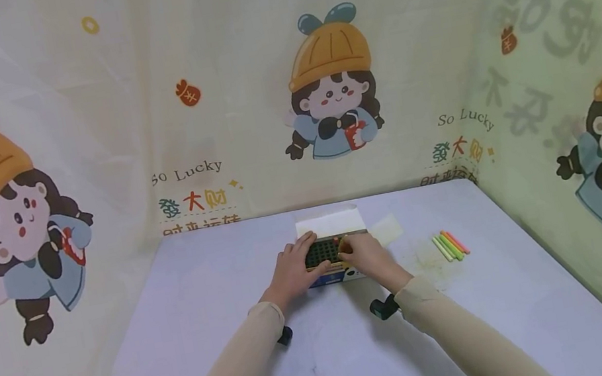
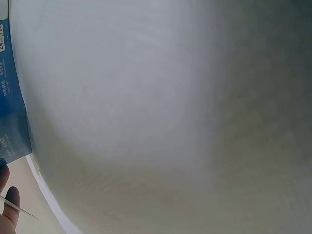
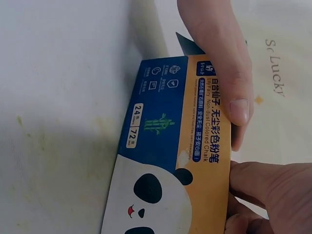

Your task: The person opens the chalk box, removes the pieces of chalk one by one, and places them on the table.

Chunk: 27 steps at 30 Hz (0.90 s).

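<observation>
A chalk box (image 3: 161,131) with a panda print stands with its lid up, a dark holed insert (image 1: 321,252) showing inside. My left hand (image 1: 294,266) grips the box's left part, its thumb along the front in the right wrist view. Over the right part of the insert, my right hand (image 1: 367,253) has thumb and fingers curled together, pinching what looks like a chalk stick, mostly hidden by the fingers. The left wrist view catches only the box's blue side (image 2: 12,83) and a few left fingers (image 2: 11,197).
Several green, yellowish and orange chalk sticks (image 1: 451,245) lie side by side on the white table (image 1: 216,256), right of the box. Yellowish dust (image 1: 429,261) marks the surface near them. A pale sheet (image 1: 386,230) lies behind the box. Printed cloth walls (image 1: 245,110) enclose the table.
</observation>
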### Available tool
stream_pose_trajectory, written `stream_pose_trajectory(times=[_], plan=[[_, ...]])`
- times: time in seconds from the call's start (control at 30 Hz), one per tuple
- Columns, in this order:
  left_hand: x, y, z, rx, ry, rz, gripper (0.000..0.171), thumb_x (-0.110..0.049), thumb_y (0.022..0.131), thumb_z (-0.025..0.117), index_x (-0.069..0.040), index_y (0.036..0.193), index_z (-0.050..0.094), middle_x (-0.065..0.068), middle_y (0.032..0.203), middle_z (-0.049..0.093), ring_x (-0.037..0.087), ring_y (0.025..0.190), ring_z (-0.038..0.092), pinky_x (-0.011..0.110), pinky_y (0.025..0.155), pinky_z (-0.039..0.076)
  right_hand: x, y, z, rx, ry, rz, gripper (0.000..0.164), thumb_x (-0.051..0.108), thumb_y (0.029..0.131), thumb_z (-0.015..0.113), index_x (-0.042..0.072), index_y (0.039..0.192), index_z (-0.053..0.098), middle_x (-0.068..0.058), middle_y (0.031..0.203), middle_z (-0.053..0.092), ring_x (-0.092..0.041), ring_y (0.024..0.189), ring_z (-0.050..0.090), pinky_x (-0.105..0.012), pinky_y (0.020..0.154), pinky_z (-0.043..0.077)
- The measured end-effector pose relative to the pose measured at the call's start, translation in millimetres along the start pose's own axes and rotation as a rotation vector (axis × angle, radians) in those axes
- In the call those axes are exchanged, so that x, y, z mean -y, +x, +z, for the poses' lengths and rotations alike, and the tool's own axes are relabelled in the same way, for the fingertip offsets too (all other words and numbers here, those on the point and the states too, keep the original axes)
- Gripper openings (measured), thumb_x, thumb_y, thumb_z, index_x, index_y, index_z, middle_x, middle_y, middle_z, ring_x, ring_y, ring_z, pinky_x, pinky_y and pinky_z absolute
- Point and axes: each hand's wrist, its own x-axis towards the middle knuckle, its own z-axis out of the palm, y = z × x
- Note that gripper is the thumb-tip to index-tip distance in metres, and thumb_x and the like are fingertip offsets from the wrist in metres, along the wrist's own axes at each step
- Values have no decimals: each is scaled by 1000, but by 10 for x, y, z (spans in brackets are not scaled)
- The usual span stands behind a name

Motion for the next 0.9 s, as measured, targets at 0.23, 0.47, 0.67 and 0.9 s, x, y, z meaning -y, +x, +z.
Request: stream_pose_trajectory(times=[0.23, 0.47, 0.67, 0.9], plan=[[10, 8, 26, -9, 0, 3, 86, -73, 96, 51, -21, 163, 35, -3, 168, 34, 33, 130, 52, 56, 102, 43, 2, -36, 18, -26, 11, -18, 9, 17, 99, 71, 8, 100, 72, -4, 90, 74, -13, 70, 62, -30, 63, 52], [-3, 13, 14, 0, -2, -2, 86, -73, 96, 51, -22, 164, 34, -4, 168, 34, 34, 131, 51, 57, 103, 42, 4, -34, 20, -41, -20, -30, 11, 18, 101, 69, 8, 106, 71, -6, 96, 76, -13, 72, 63, -30, 65, 53], [-17, 11, 7, 1, 4, -11, 85, -71, 96, 53, -23, 163, 35, -3, 168, 35, 34, 131, 52, 56, 102, 43, -5, -26, 28, -42, -34, -44, 14, 20, 103, 66, 10, 111, 70, -6, 98, 76, -12, 73, 63, -30, 66, 53], [-3, 12, 36, -7, 9, -14, 85, -73, 95, 52, -24, 163, 35, -3, 168, 35, 33, 130, 52, 56, 103, 43, -1, -37, 16, -38, -25, -59, 15, 21, 106, 60, 12, 116, 65, -6, 90, 74, -14, 66, 60, -29, 60, 48]])
